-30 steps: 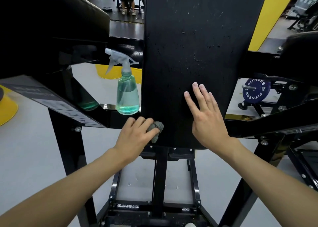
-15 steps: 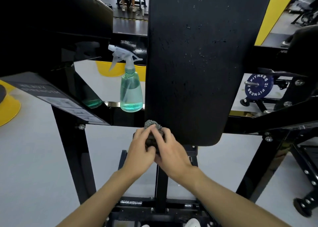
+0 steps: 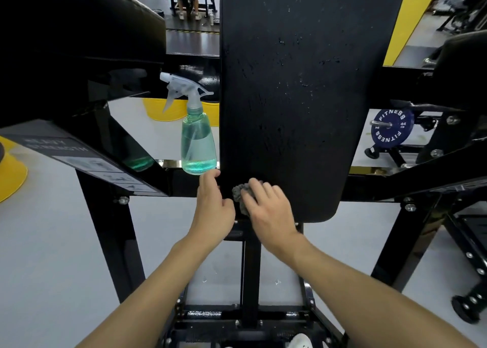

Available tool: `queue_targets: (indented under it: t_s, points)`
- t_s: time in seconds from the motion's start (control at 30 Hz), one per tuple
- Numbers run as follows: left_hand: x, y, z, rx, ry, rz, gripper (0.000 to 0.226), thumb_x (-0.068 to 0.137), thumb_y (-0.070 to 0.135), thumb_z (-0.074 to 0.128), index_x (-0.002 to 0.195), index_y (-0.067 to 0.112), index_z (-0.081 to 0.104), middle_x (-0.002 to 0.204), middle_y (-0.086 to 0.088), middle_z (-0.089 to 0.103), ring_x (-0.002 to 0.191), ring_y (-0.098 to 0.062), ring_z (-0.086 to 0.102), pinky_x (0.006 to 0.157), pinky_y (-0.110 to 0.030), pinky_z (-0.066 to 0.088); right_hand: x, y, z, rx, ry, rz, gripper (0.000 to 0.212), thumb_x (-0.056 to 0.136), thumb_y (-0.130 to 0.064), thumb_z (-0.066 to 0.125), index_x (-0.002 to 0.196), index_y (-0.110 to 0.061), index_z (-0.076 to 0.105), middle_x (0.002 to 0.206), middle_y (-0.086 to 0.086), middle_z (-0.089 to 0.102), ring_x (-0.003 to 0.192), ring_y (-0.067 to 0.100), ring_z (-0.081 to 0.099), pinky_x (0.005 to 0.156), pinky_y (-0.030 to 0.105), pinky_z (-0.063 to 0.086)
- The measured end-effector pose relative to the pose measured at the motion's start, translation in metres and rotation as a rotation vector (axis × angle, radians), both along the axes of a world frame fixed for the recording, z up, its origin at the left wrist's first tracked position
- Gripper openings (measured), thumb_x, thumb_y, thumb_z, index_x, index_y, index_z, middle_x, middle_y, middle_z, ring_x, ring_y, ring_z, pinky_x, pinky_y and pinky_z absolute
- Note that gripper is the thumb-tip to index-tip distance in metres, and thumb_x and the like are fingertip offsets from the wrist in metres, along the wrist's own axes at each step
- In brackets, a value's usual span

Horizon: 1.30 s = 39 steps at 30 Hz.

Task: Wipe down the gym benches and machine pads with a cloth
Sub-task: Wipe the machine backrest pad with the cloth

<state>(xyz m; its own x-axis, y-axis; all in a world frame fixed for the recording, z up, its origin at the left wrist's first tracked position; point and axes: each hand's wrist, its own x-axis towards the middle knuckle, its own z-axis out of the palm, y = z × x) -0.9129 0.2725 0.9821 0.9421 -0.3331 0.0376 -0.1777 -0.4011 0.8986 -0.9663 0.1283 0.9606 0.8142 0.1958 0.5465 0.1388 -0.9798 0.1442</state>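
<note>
Two hands, both yours and bare, sit at the near-left corner of the black pad; forearms enter from the bottom edge of the view; your R hand lies on the pad face w/ fingers curled over the grey cloth, gripping it as a bunched wad and pressing it against the vinyl; cloth location: just inside the pad's left edge, close to the rounded lower end, partly hidden under your fingers; your L hand sits beside the pad's left edge, fingers loosely bent & holding nothing, thumb pointing toward the cloth; thumb-to-cloth contact can't be told; L fingertips lie just below the base of the spray bottle; bottle spec: clear plastic, white trigger head, blue-green liquid, upright on the machine's black crossbar, just beside the pad's left edge; pad surface shows scattered pale specks & scuffs; centre post runs down from under the pad to the base frame; 2nd black pad fills the upper left; sloping arm below it carries a grey label plate; blue weight plate marked FITNESS stands to the right, beyond the frame; yellow panel upper right; a person's legs show far back; floor is pale grey
</note>
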Motion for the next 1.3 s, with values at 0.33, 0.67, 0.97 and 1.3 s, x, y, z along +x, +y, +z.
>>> queue_targets:
  t_s: [0.33,0.67,0.97,1.3]
  points:
    - [0.005,0.002,-0.013,0.029,-0.058,-0.029,0.077,0.087,-0.001,0.059,0.145,0.036,0.023,0.141,0.012,0.032,0.13,-0.02,0.042,0.104,-0.047,0.048,-0.013,-0.04,0.013,0.005,0.014,0.048,0.029,0.088,-0.005,0.047,0.107,-0.003,0.068,0.112,0.014,0.062,0.081,0.027,0.054,0.067,0.035,0.041]
    - [0.009,0.001,-0.013,0.032,-0.023,-0.053,0.08,0.087,-0.001,0.059,0.145,0.039,0.022,0.142,0.013,0.031,0.133,-0.02,0.039,0.106,-0.048,0.047,-0.035,-0.084,0.01,-0.056,0.026,0.037,0.037,0.073,0.001,0.066,0.109,-0.005,0.069,0.115,0.014,0.062,0.083,0.027,0.051,0.071,0.034,0.035]
    - [0.001,-0.005,-0.016,-0.006,-0.026,0.015,0.084,0.086,-0.004,0.061,0.145,0.041,0.021,0.145,0.012,0.031,0.135,-0.02,0.038,0.105,-0.048,0.049,-0.061,-0.106,0.004,-0.014,0.06,-0.028,0.038,0.07,0.004,0.068,0.107,-0.004,0.068,0.113,0.016,0.06,0.079,0.03,0.053,0.067,0.037,0.038]
    - [-0.009,-0.004,-0.02,-0.05,0.009,0.048,0.093,0.083,-0.012,0.057,0.146,0.044,0.019,0.145,0.011,0.032,0.136,-0.017,0.035,0.099,-0.05,0.053,-0.098,-0.107,-0.023,0.316,0.111,-0.302,0.051,0.059,0.007,0.085,0.107,-0.001,0.07,0.112,0.017,0.059,0.078,0.033,0.063,0.059,0.036,0.055]
